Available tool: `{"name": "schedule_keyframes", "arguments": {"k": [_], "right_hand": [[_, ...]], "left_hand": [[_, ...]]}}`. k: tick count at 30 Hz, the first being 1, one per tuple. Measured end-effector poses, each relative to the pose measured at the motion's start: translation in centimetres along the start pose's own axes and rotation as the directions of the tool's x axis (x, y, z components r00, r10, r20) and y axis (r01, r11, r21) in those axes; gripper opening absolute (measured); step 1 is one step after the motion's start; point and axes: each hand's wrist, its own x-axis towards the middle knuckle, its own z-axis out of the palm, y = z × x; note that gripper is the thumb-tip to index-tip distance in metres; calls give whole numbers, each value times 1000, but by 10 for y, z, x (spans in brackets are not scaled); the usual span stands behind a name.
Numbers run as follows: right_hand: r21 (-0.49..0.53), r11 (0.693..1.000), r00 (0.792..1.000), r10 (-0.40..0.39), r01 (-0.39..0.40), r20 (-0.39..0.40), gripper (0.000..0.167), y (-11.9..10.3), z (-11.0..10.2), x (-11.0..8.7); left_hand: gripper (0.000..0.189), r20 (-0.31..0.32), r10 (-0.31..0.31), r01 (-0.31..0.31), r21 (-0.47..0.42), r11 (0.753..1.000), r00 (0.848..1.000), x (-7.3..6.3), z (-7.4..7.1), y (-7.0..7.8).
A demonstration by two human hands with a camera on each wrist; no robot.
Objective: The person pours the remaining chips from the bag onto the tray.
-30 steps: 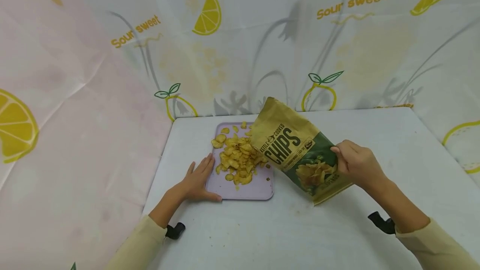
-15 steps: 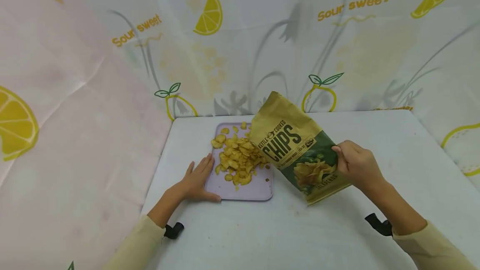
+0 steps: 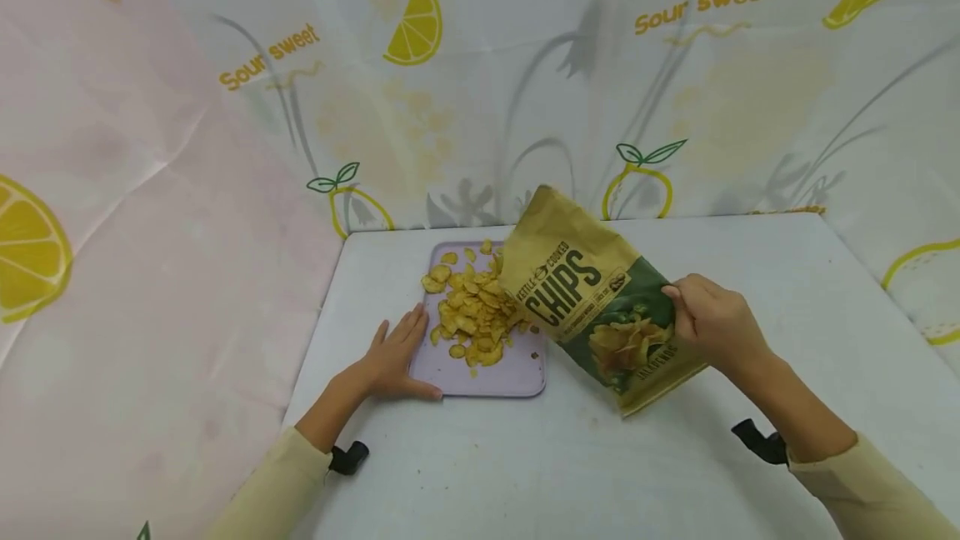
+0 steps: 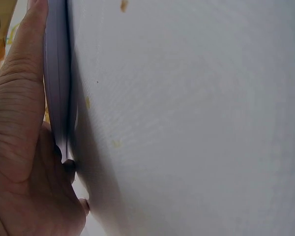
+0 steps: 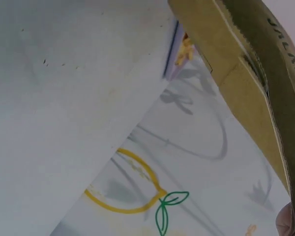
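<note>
A lilac tray [image 3: 480, 386] lies on the white table with a heap of potato chips [image 3: 480, 307] on it. My left hand [image 3: 393, 361] rests along the tray's left edge, fingers straight, thumb at the near left corner. In the left wrist view that thumb [image 4: 19, 93] lies against the tray's side [image 4: 56, 73]. My right hand [image 3: 716, 323] grips a gold and green chip bag [image 3: 592, 298] by its right side. The bag tilts down to the left, its mouth end over the tray's right part and hiding it. In the right wrist view the bag [image 5: 246, 83] fills the upper right.
Small crumbs are scattered on the white table [image 3: 525, 473] in front of the tray. A white cloth backdrop [image 3: 480, 107] with lemon prints stands behind the table, and a pinkish cloth [image 3: 150, 315] hangs at the left. Each wrist bears a black mount.
The bag's upper end rose slightly and its lower end swung a little between frames. My left hand and the tray stay in place; the chip heap looks the same.
</note>
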Motion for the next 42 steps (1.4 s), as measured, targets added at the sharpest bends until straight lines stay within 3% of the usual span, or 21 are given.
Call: {"name": "schedule_keyframes", "arguments": {"k": [4,11,22,30,38,42], "right_hand": [[-23,1000,999,-21,22,45,50,1,0,-3],[-3,1000,999,30,-30,31,50,2,2,-7],[-11,999,999,42,-42,7,49,4,0,-7],[7,999,999,33,-33,-2,49,3,0,-8],[24,1000,998,19,-18,-57,50,-1,-1,2],[21,1000,1000,-7,7,12,50,-2,0,5]], "left_hand": [[141,2,6,-6,-6,1000,1000,0,1,-1],[141,-4,7,-7,7,1000,1000,0,0,-2],[142,-10,5,-5,25,1000,1000,1,-2,0],[157,-40,-20,18,-49,999,999,3,-7,3],[152,-28,-50,48,-65,997,998,-1,-5,3],[150,-43,-43,41,-63,997,998,-2,-3,3]]}}
